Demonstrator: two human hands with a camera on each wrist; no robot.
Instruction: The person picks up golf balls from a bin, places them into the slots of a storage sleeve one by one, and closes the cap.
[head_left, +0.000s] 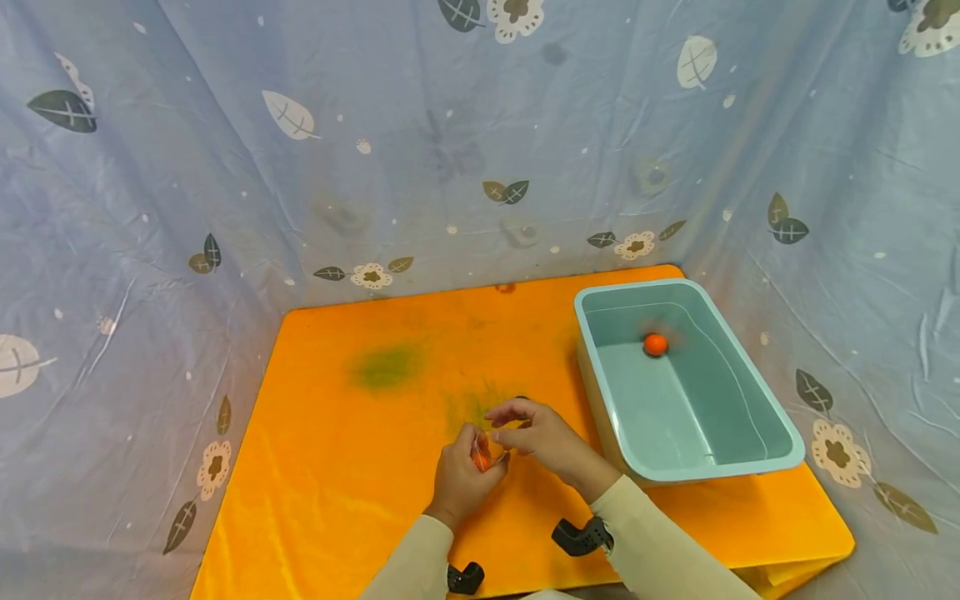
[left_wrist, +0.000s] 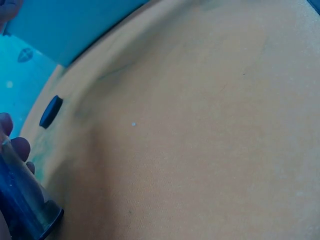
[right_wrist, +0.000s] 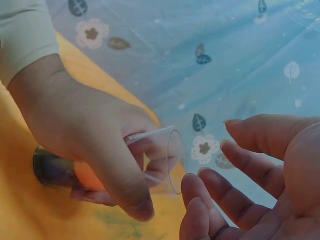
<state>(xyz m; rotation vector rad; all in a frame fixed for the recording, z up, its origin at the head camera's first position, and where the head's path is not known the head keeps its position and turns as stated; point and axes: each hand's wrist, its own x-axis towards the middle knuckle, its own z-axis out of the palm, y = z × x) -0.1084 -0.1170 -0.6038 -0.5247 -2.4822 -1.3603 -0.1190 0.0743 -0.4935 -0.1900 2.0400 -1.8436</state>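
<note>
Gripping a clear cylinder (left_wrist: 22, 200) with my left hand (head_left: 459, 477), I have the thumb and fingers curled round its see-through wall, its rim turned toward my other hand. An orange ball (right_wrist: 89, 176) sits inside, partly hidden behind my thumb, and next to it, toward the far end, is something dark that I cannot make out. My right hand (head_left: 543, 437) is just beside the rim, its fingers parted and loosely bent, with nothing between them that I can see; whether one fingertip touches the edge, I cannot tell. I have both hands over a table covered with an orange cloth (head_left: 337, 467), near its front edge. A flat black disc (left_wrist: 51, 112) lies on the cloth beyond the cylinder. To my right stands a pale blue-green basin (head_left: 652, 408), with a second orange ball (head_left: 656, 345) on its floor near the far end. Dark greenish stains (head_left: 386, 367) mark the cloth ahead of me. My cream sleeves (head_left: 412, 560) end at the wrists, with black curved mounts (head_left: 581, 537) beside them. Round the table hangs a grey-blue curtain (head_left: 405, 108) printed with leaves and flowers.
</note>
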